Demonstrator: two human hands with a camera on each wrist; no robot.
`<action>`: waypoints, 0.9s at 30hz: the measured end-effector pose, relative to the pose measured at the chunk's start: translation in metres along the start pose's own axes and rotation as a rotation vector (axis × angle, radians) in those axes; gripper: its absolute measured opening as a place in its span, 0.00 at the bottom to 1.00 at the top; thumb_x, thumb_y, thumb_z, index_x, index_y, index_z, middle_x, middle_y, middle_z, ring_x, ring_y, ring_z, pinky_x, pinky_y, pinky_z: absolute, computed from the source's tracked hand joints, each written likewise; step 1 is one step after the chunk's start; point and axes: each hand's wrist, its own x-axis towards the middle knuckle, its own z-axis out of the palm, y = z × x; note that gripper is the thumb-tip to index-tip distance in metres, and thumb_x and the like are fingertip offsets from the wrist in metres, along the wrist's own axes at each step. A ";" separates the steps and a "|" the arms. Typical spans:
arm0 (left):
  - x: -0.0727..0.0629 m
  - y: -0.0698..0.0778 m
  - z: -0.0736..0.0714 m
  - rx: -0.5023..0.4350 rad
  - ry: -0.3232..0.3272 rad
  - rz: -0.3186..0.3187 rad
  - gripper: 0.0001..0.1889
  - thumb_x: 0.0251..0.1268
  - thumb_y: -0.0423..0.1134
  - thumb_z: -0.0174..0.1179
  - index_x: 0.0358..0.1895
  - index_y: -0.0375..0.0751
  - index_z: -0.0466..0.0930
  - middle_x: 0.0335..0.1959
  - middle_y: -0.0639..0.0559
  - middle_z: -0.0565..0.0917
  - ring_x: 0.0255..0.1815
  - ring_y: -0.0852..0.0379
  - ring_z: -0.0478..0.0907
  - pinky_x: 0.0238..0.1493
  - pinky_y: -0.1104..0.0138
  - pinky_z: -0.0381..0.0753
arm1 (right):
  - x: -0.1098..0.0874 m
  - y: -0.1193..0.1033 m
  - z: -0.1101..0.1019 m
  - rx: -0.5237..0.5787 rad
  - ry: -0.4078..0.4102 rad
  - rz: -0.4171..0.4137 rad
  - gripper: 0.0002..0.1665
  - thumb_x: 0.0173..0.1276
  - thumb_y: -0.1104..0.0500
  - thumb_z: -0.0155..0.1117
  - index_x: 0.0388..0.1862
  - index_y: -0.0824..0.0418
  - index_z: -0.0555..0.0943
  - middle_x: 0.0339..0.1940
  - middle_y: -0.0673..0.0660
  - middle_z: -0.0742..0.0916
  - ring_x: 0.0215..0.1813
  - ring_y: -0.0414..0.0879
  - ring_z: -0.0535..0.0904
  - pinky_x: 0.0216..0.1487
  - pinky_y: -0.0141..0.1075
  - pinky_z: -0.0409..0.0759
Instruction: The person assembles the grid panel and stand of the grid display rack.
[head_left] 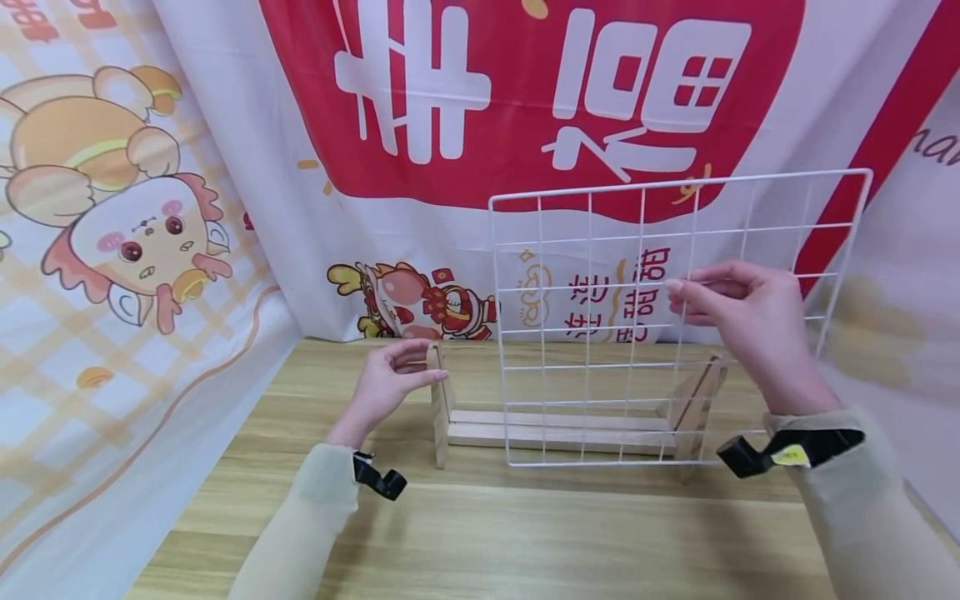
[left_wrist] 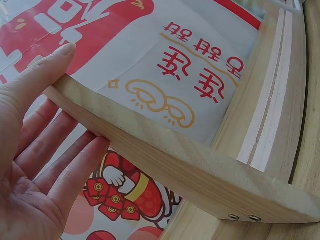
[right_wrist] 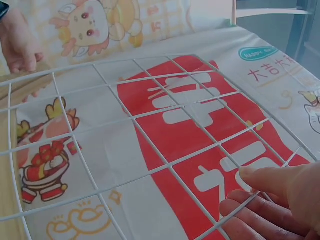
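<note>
A wooden stand has a left upright board, a right upright board and two low rails between them. My left hand grips the top end of the left board, thumb on one side and fingers on the other. Slightly tilted, a white wire grid panel stands in front of the rails and overlaps the right board in the head view. My right hand pinches its wires right of the middle. Whether the grid's lower edge touches the stand, I cannot tell. Two screw heads show low on the left board.
The wood-grain table spreads in front of the stand. A printed cloth with red and white characters hangs close behind it. Another cloth with cartoon figures covers the left side.
</note>
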 end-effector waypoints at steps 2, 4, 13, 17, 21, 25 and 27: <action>0.001 -0.001 0.000 -0.003 -0.001 0.002 0.32 0.51 0.44 0.81 0.60 0.39 0.81 0.54 0.45 0.86 0.54 0.48 0.83 0.55 0.62 0.84 | 0.004 -0.007 0.001 0.009 0.005 -0.009 0.35 0.60 0.34 0.72 0.57 0.56 0.84 0.45 0.52 0.90 0.43 0.42 0.88 0.43 0.25 0.83; 0.003 -0.001 0.000 -0.006 -0.001 0.003 0.33 0.50 0.45 0.82 0.60 0.39 0.81 0.53 0.46 0.86 0.54 0.48 0.83 0.55 0.62 0.84 | 0.008 -0.013 0.001 0.028 0.007 -0.013 0.35 0.60 0.34 0.72 0.56 0.57 0.84 0.45 0.52 0.90 0.43 0.42 0.88 0.43 0.25 0.84; 0.002 0.001 -0.001 -0.015 -0.001 -0.018 0.34 0.49 0.45 0.82 0.61 0.39 0.80 0.54 0.44 0.85 0.55 0.47 0.83 0.55 0.61 0.84 | 0.030 -0.035 0.009 0.002 -0.015 0.022 0.42 0.53 0.28 0.71 0.57 0.56 0.84 0.50 0.55 0.89 0.45 0.44 0.88 0.46 0.30 0.84; 0.001 -0.001 -0.001 -0.010 0.000 -0.033 0.35 0.48 0.45 0.82 0.62 0.40 0.80 0.54 0.45 0.86 0.55 0.47 0.83 0.55 0.60 0.84 | 0.038 -0.043 0.012 0.007 -0.044 0.027 0.43 0.53 0.27 0.71 0.59 0.55 0.84 0.53 0.56 0.88 0.48 0.46 0.88 0.48 0.33 0.85; 0.000 -0.002 0.000 0.001 -0.004 -0.027 0.35 0.48 0.45 0.82 0.61 0.40 0.80 0.54 0.46 0.86 0.55 0.47 0.83 0.55 0.60 0.84 | 0.043 -0.052 0.014 0.015 -0.061 0.036 0.44 0.53 0.27 0.70 0.60 0.55 0.84 0.53 0.56 0.88 0.48 0.47 0.87 0.50 0.34 0.85; 0.000 -0.001 0.000 0.007 0.003 -0.013 0.33 0.49 0.44 0.82 0.60 0.41 0.81 0.53 0.46 0.86 0.54 0.47 0.83 0.55 0.59 0.84 | 0.049 -0.061 0.015 0.017 -0.064 0.034 0.44 0.52 0.27 0.70 0.59 0.54 0.84 0.52 0.55 0.88 0.48 0.46 0.88 0.53 0.36 0.84; 0.000 -0.001 0.000 0.008 0.007 -0.008 0.33 0.49 0.44 0.81 0.60 0.41 0.81 0.54 0.46 0.86 0.54 0.47 0.83 0.56 0.59 0.84 | 0.052 -0.065 0.016 0.013 -0.064 0.029 0.44 0.52 0.27 0.71 0.59 0.53 0.84 0.51 0.55 0.89 0.48 0.46 0.88 0.55 0.38 0.84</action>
